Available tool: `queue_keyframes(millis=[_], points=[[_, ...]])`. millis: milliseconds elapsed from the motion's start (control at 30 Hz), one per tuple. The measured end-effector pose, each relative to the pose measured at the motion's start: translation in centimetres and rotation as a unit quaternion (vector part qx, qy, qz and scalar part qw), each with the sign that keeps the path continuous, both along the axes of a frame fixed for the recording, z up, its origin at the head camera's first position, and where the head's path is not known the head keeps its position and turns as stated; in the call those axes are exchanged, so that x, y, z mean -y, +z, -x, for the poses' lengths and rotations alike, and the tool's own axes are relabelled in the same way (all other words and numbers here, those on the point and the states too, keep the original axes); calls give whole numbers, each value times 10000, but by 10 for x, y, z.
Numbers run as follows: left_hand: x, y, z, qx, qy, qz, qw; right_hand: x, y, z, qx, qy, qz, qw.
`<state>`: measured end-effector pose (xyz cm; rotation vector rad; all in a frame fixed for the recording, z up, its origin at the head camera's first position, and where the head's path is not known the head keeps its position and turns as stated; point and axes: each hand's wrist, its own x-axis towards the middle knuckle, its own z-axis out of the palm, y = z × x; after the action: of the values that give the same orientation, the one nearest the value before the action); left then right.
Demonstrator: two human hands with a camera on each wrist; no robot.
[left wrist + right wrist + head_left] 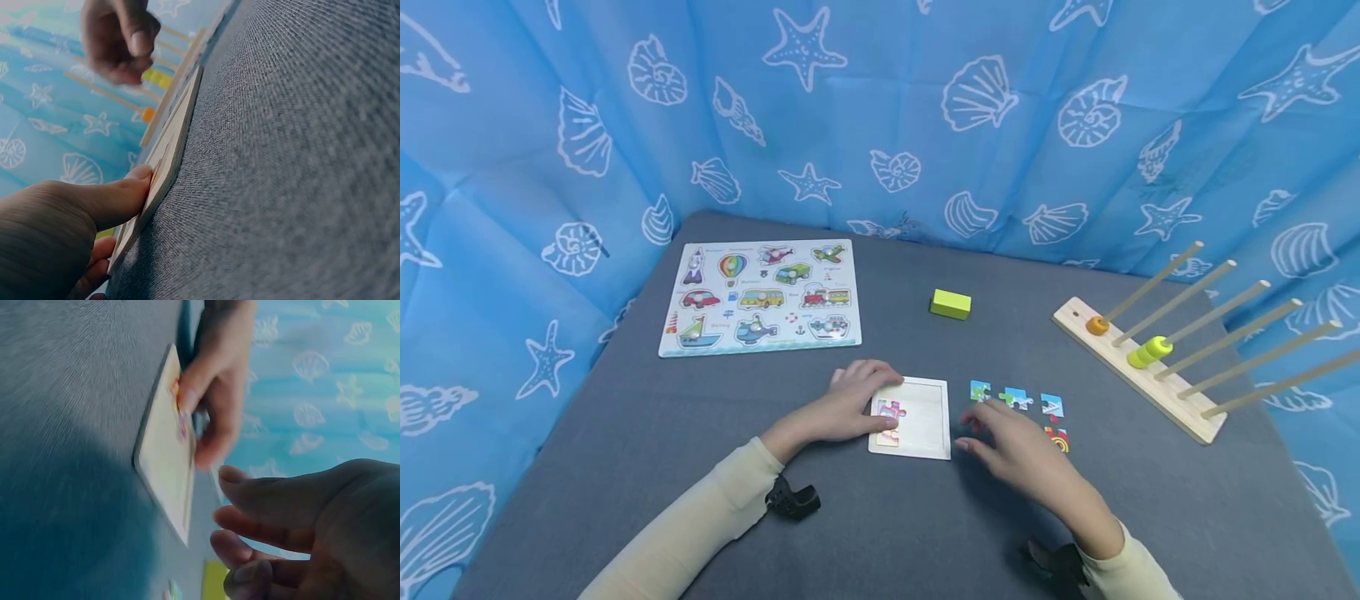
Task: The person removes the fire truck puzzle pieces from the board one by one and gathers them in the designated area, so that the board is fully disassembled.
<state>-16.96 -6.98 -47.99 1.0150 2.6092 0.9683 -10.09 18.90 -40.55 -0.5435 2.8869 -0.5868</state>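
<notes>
A small square wooden puzzle tray point(927, 419) lies on the table, with joined pink and orange jigsaw pieces point(889, 437) along its left side. My left hand point(850, 403) holds the tray at that side. In the left wrist view, its thumb point(122, 199) presses on top near the pieces while the other fingers reach the far edge. Just right of the tray hovers my right hand point(1022, 450), fingers loosely bent and nothing between them. Several loose jigsaw pieces point(1016, 397) lie beyond and beside the right hand, which partly hides them.
A vehicle picture board point(762, 340) lies at the back left. Behind the tray sits a yellow-green block point(951, 304). On the right stands a wooden peg rack point(1180, 400) with orange and yellow-green beads; its long pegs slant upward. A blue shell-print curtain point(865, 108) borders the grey table.
</notes>
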Motion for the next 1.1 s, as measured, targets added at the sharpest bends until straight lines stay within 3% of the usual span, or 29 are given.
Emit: queue_keyframes(millis=[267,567,867,1100], points=[[0,3,-2,117,32,-35,9999,41,-23,26,219,790,530,9952],[0,3,0,111,-16,19,9999,59,-33,33,-35,856,816,9930],[12,5,7,598,-530,54,9968,61,-36,37,127,740,945,9927],[10,8,5,517,-480,47,9975,63,-37,41,220,726,1085,9912]])
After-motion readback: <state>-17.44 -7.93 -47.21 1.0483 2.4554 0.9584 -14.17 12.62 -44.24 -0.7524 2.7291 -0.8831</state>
